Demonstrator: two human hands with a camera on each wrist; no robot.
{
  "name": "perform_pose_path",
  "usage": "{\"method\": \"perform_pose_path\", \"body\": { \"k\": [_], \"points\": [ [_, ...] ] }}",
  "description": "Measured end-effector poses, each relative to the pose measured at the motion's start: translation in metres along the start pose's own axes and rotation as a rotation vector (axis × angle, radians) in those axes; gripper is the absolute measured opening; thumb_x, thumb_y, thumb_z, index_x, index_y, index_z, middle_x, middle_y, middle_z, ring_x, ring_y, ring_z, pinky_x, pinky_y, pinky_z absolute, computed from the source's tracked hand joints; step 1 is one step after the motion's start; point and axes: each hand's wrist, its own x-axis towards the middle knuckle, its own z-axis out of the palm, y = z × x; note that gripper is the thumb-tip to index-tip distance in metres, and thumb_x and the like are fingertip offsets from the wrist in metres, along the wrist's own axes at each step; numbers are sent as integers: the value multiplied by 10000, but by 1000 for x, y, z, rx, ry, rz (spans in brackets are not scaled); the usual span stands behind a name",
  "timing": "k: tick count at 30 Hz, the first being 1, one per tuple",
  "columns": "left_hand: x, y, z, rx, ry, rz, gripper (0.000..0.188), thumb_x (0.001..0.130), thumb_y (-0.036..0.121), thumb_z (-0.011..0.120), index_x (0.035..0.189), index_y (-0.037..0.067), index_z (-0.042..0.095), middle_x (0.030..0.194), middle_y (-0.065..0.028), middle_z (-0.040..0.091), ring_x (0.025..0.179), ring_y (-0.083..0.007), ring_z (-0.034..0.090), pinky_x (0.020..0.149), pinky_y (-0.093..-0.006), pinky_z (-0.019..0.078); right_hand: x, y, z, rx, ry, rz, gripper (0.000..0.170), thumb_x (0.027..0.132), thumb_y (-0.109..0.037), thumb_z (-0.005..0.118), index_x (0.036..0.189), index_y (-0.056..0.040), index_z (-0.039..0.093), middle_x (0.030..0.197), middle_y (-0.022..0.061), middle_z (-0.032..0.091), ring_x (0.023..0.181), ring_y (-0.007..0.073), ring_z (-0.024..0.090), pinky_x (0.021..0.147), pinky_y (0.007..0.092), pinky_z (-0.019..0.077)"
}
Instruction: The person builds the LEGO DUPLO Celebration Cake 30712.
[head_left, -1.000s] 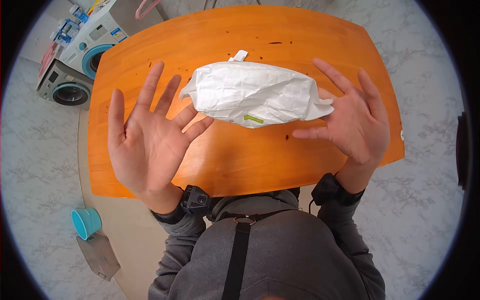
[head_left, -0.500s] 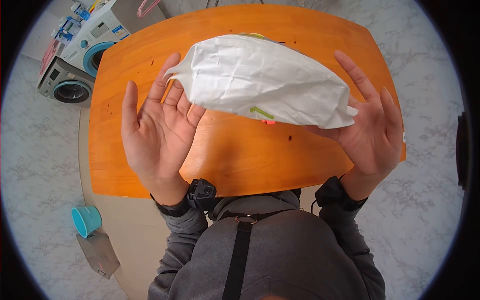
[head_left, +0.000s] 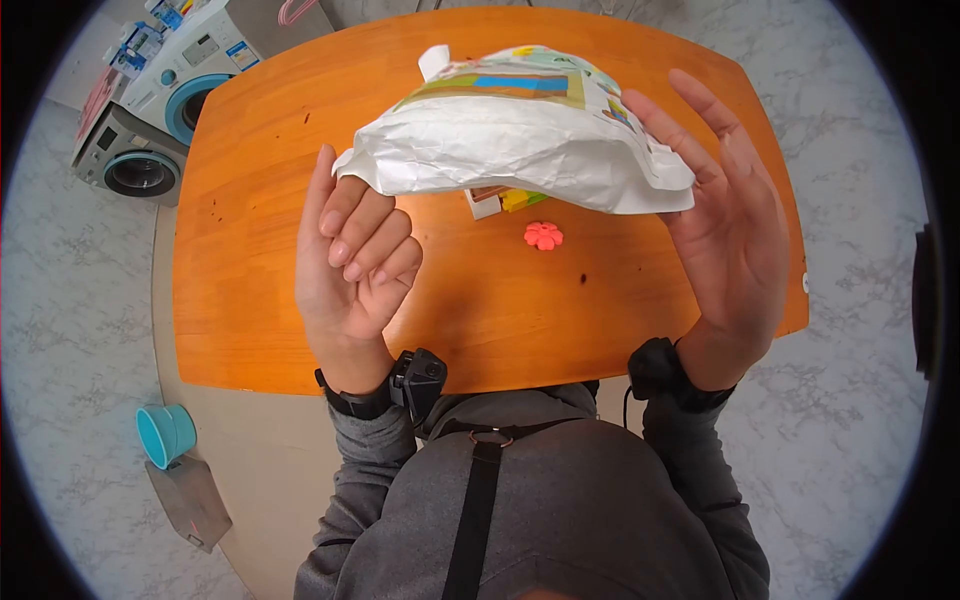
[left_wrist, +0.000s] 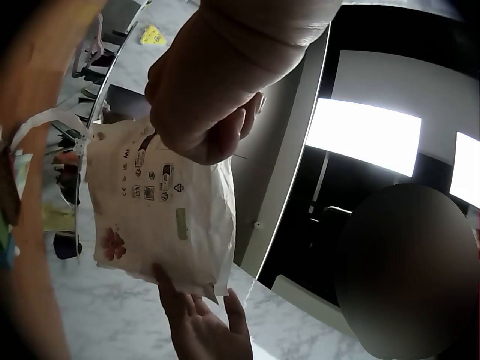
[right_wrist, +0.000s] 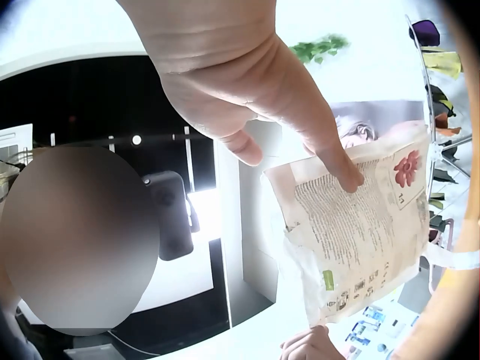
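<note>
A crinkled white bag [head_left: 520, 145] with a colourful printed panel and a white tab is held up over the wooden table. Small print and a red flower picture cover one face of the bag [right_wrist: 360, 232] in the right wrist view. My left hand [head_left: 360, 250] pinches the bag's left corner between thumb and curled fingers. At the other end, my right hand [head_left: 735, 215] has straight fingers against the bag's right side. Beneath it, a coral flower-shaped piece [head_left: 543, 236] lies on the table, beside a partly hidden yellow item [head_left: 520, 199].
The orange wooden table [head_left: 260, 280] has a curved far edge. Two washing machines, one a grey machine [head_left: 128, 165], stand beyond its left side, with bottles on top. A turquoise bucket [head_left: 165, 435] and a grey box [head_left: 190, 503] are on the floor at left.
The bag has risen away from me and tipped, showing its printed panel and uncovering the coral flower. My left fingers have curled in at its corner; my right fingers stay straight.
</note>
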Motion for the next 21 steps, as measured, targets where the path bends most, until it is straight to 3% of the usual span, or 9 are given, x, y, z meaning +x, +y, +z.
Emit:
{"method": "perform_pose_path", "body": {
  "k": [2,4,5,7,15,17,19,20,21],
  "points": [
    [-1,1,-2,-10,-6,5,522,986,438,244,586,138,397,468,36,347,385,-82,299,414,-230,256,8,1,8,-62,15,-19,541,963,-265,339,1348,95,218,1302,371,357,1236,327,425,992,367,387],
    [-3,3,-5,-18,-13,9,529,982,453,248,581,140,390,468,39,355,364,-77,279,409,-227,246,18,4,16,-118,1,-49,477,959,-222,375,1301,103,306,1236,278,495,1117,236,534,933,327,433],
    [-4,5,-8,9,-1,39,522,981,453,262,581,141,388,469,40,349,363,-74,273,408,-227,239,23,7,18,-117,-2,-50,477,959,-222,375,1301,103,306,1236,278,495,1117,236,534,933,327,433],
    [-9,10,-13,38,10,73,516,979,452,277,581,142,386,470,41,343,363,-71,266,408,-227,231,35,19,21,-156,-49,-35,391,940,-198,449,1225,69,441,1158,185,584,1000,159,584,891,278,452],
    [-37,31,-34,83,246,405,298,932,181,405,641,119,386,501,30,268,418,-81,203,409,-239,179,72,77,37,-462,-256,-99,261,926,-199,511,1068,8,582,988,80,651,852,83,598,702,216,470],
    [-43,37,-38,100,260,453,295,923,175,425,637,122,378,500,35,257,418,-81,191,411,-240,177,76,85,43,-522,-306,-143,260,928,-211,511,1045,7,589,946,73,664,832,76,599,678,213,466],
    [-49,45,-45,128,267,483,321,920,202,432,609,151,374,474,60,241,406,-67,188,417,-232,190,77,89,47,-797,-394,-47,264,923,-252,524,930,-3,611,778,31,647,722,50,569,629,200,440],
    [-52,47,-47,134,294,509,339,920,196,439,591,157,363,468,69,218,404,-62,173,413,-228,184,77,92,46,-796,-397,-47,264,923,-252,524,930,-3,611,778,31,647,722,50,569,629,200,440],
    [-55,49,-49,134,294,511,339,920,196,439,591,157,363,468,69,218,404,-62,173,413,-228,184,76,95,44,-787,-380,4,288,924,-277,523,850,-6,588,684,3,577,635,47,512,569,208,402]
  ]
}}
